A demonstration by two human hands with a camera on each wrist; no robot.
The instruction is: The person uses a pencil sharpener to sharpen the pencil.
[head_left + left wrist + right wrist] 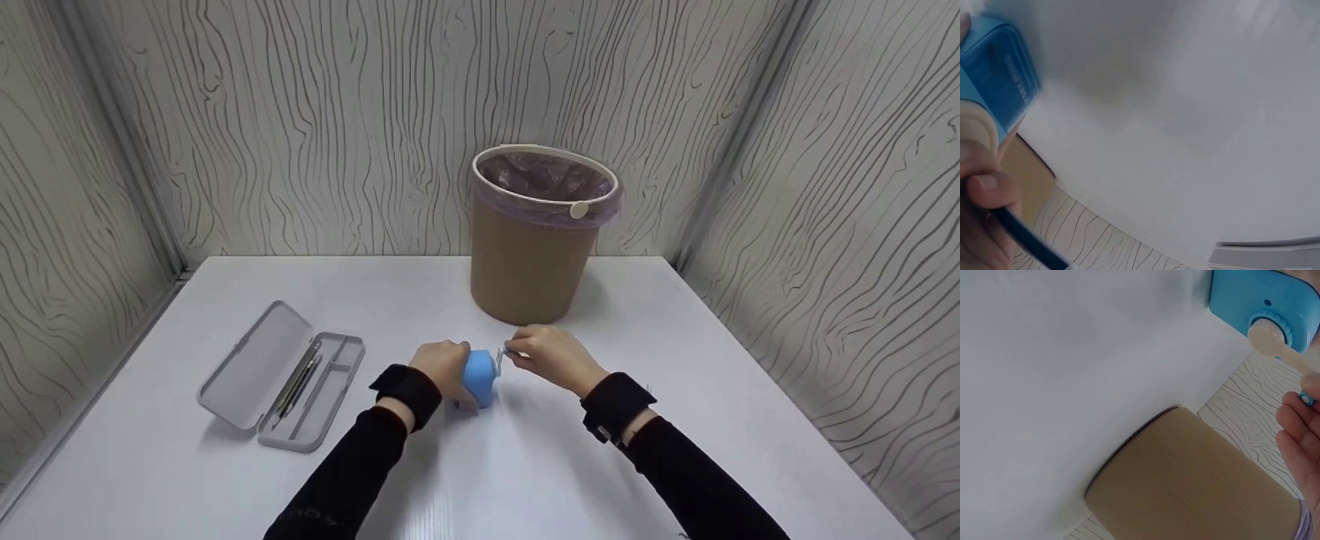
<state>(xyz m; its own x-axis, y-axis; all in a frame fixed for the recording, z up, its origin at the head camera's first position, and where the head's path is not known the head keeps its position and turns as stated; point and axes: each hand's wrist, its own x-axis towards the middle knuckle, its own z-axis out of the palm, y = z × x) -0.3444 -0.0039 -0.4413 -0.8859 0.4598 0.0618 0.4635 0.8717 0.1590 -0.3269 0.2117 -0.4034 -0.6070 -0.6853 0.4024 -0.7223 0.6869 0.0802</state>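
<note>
A blue pencil sharpener (480, 379) with a crank stands on the white table, gripped by my left hand (442, 367) from its left side. The left wrist view shows its clear blue shavings window and a round cream front piece. A dark pencil (1030, 239) extends from under the fingers by that front piece; its other end is hidden. My right hand (555, 356) pinches the small blue knob (1305, 399) at the end of the cream crank arm (1289, 354), on the sharpener's right side. In the right wrist view its other fingers lie below the knob.
An open grey pencil case (349, 360) with several pencils (298, 386) lies at the left, its lid (255, 367) folded out leftward. Behind the hands stands a brown bin (525, 262) lined with a purple bag. Patterned walls (337, 127) enclose the table's back and sides.
</note>
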